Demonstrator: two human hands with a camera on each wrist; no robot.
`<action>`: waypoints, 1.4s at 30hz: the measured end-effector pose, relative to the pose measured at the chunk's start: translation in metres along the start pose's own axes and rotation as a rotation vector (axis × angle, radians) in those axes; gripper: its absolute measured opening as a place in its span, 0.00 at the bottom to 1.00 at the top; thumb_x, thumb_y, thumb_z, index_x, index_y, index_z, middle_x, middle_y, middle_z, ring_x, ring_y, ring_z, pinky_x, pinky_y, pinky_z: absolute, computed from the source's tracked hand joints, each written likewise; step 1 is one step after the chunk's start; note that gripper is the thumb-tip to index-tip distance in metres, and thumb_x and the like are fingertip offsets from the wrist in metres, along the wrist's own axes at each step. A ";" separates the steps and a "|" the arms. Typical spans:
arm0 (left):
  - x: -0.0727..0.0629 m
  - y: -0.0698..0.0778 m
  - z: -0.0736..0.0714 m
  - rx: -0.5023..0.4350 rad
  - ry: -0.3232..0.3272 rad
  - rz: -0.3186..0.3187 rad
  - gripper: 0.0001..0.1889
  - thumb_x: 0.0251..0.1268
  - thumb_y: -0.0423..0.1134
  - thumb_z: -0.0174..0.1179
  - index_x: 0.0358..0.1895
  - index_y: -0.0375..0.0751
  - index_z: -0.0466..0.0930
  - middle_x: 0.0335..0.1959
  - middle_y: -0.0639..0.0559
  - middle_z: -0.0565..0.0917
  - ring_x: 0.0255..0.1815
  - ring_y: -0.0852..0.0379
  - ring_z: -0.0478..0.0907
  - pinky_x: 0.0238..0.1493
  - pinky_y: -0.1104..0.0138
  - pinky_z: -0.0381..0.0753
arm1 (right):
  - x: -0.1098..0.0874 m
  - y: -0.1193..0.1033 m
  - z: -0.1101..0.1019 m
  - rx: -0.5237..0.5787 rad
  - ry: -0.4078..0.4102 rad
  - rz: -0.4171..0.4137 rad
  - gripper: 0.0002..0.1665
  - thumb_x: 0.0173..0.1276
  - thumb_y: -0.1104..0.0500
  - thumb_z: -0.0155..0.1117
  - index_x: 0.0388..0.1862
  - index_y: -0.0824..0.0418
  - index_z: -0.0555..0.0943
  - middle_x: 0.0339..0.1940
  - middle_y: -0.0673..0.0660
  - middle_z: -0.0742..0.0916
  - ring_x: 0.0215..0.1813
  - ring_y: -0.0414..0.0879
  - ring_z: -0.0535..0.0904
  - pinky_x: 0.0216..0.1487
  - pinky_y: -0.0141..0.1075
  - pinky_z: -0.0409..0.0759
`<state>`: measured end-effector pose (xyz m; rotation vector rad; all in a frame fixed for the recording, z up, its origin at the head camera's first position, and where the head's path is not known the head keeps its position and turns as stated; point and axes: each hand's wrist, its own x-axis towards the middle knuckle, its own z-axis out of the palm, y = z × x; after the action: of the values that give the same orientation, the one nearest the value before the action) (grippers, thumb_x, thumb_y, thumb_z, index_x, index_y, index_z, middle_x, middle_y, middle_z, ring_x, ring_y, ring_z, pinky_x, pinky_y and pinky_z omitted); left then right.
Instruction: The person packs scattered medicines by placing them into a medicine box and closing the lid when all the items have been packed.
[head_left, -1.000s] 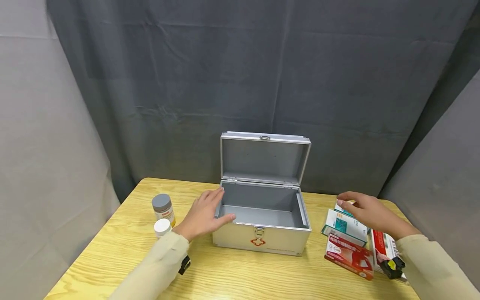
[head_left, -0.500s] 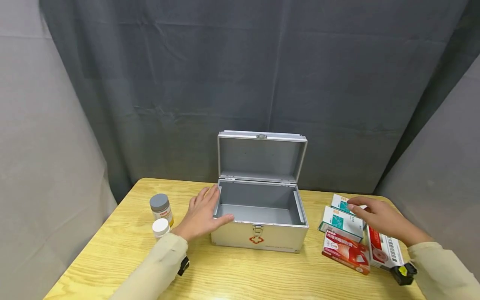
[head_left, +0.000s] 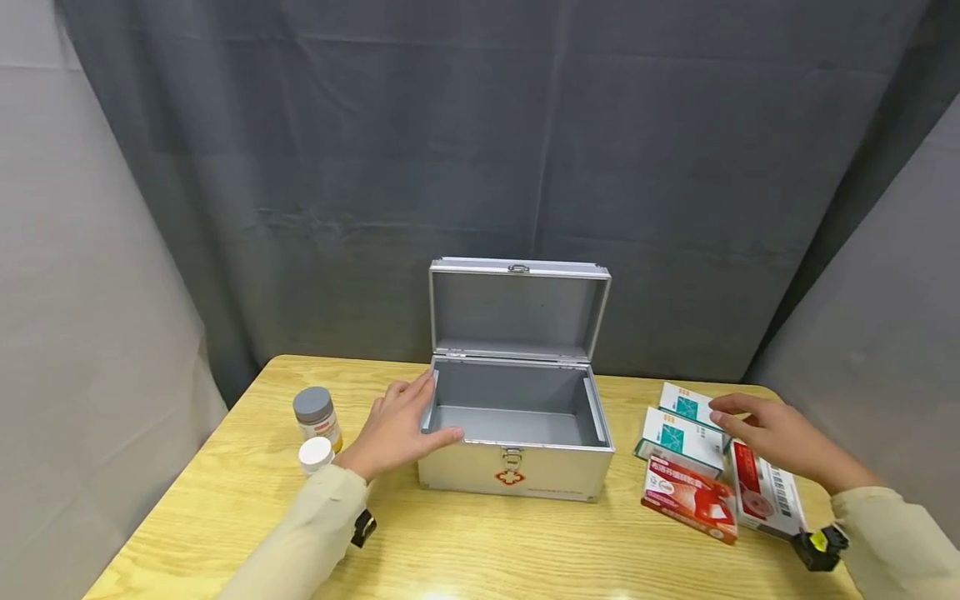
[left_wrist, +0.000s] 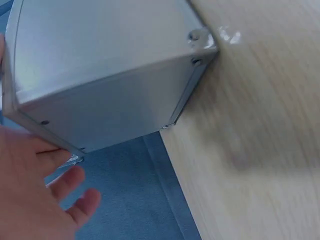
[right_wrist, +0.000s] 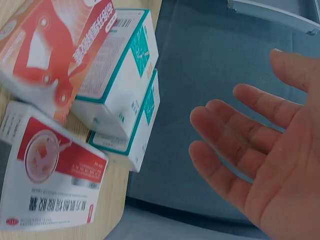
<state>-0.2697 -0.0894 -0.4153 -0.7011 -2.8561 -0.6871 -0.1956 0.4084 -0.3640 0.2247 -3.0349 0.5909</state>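
Observation:
A cream metal first-aid box (head_left: 472, 473) stands on the table with its lid (head_left: 521, 312) raised and its inside bare. My left hand (head_left: 393, 425) lies along its left rim, fingers extended; the left wrist view has the fingers (left_wrist: 67, 182) beside the box's side wall (left_wrist: 110, 110). My right hand (head_left: 776, 433) hovers over the medicine boxes, holding nothing, fingers loosely bent (right_wrist: 235, 135). Below it are two white-and-green medicine boxes (head_left: 678, 442), one behind the other, a red medicine box (head_left: 690, 498) at the front and a white-and-red medicine box (head_left: 768, 487) to the right.
On the left of the wooden table (head_left: 465, 550) stand a grey-lidded bottle (head_left: 315, 417) and a white-capped bottle (head_left: 315, 454), the latter partly behind the left forearm. A dark grey curtain (head_left: 375, 167) hangs behind the table's far edge.
My right hand has drawn to the right, uncovering more of the rear white-and-green box and the white-and-red one. My left hand stays at the first-aid box's rim. The head view has shifted slightly.

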 end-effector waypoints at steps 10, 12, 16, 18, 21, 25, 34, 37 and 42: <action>0.003 -0.004 0.008 0.020 0.015 0.029 0.51 0.64 0.71 0.52 0.80 0.42 0.48 0.83 0.51 0.49 0.80 0.41 0.52 0.74 0.36 0.56 | -0.005 0.020 0.006 0.002 -0.018 0.035 0.29 0.78 0.45 0.52 0.60 0.68 0.78 0.58 0.74 0.82 0.48 0.59 0.84 0.41 0.48 0.84; 0.004 -0.003 0.010 0.004 0.021 0.035 0.51 0.64 0.71 0.51 0.81 0.42 0.47 0.83 0.51 0.48 0.81 0.41 0.51 0.74 0.36 0.55 | -0.004 0.024 0.007 0.004 -0.014 0.027 0.29 0.78 0.46 0.53 0.59 0.70 0.78 0.58 0.74 0.82 0.48 0.59 0.84 0.40 0.46 0.84; 0.005 -0.001 0.011 -0.003 0.035 0.065 0.50 0.66 0.69 0.52 0.80 0.39 0.47 0.83 0.47 0.49 0.81 0.40 0.50 0.75 0.38 0.55 | -0.004 0.027 0.007 0.008 -0.011 0.031 0.29 0.78 0.47 0.53 0.59 0.71 0.78 0.57 0.74 0.82 0.47 0.58 0.84 0.39 0.44 0.84; 0.003 -0.001 0.010 0.024 0.042 0.075 0.50 0.66 0.69 0.52 0.80 0.38 0.48 0.83 0.46 0.50 0.82 0.41 0.49 0.75 0.40 0.55 | -0.004 0.028 0.008 0.008 -0.017 0.040 0.29 0.77 0.46 0.53 0.60 0.70 0.78 0.57 0.73 0.82 0.46 0.57 0.84 0.40 0.46 0.84; 0.002 -0.002 0.010 0.076 0.057 0.083 0.50 0.66 0.70 0.50 0.79 0.37 0.49 0.82 0.46 0.51 0.82 0.41 0.48 0.76 0.41 0.54 | -0.004 0.029 0.008 -0.002 -0.028 0.056 0.29 0.77 0.45 0.53 0.60 0.69 0.78 0.57 0.74 0.82 0.46 0.57 0.85 0.41 0.48 0.84; 0.002 -0.003 0.010 0.093 0.084 0.084 0.50 0.66 0.71 0.50 0.79 0.37 0.52 0.82 0.46 0.53 0.82 0.40 0.48 0.76 0.40 0.52 | 0.001 0.033 0.005 -0.018 -0.025 0.055 0.28 0.77 0.47 0.54 0.58 0.70 0.78 0.57 0.75 0.82 0.45 0.57 0.84 0.40 0.49 0.84; 0.007 -0.008 0.008 0.091 0.086 0.078 0.50 0.66 0.70 0.51 0.80 0.39 0.49 0.83 0.49 0.51 0.81 0.42 0.50 0.75 0.41 0.55 | 0.015 0.037 -0.013 0.035 -0.093 0.086 0.32 0.80 0.46 0.47 0.63 0.75 0.72 0.52 0.74 0.84 0.45 0.56 0.85 0.39 0.45 0.85; 0.007 -0.010 0.007 0.084 0.092 0.079 0.50 0.66 0.71 0.50 0.80 0.39 0.48 0.83 0.49 0.50 0.81 0.43 0.52 0.75 0.42 0.57 | 0.019 0.037 -0.015 0.054 -0.106 0.099 0.34 0.81 0.46 0.45 0.64 0.75 0.71 0.53 0.75 0.83 0.46 0.55 0.85 0.40 0.44 0.85; 0.008 -0.010 0.005 0.082 0.095 0.081 0.50 0.66 0.70 0.51 0.80 0.39 0.48 0.83 0.49 0.50 0.80 0.42 0.56 0.74 0.42 0.59 | 0.022 0.044 -0.014 0.047 -0.123 0.099 0.34 0.80 0.46 0.46 0.63 0.76 0.72 0.54 0.77 0.82 0.45 0.55 0.85 0.40 0.46 0.85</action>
<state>-0.2815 -0.0920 -0.4219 -0.7464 -2.7357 -0.5723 -0.2234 0.4508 -0.3655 0.1171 -3.1690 0.6796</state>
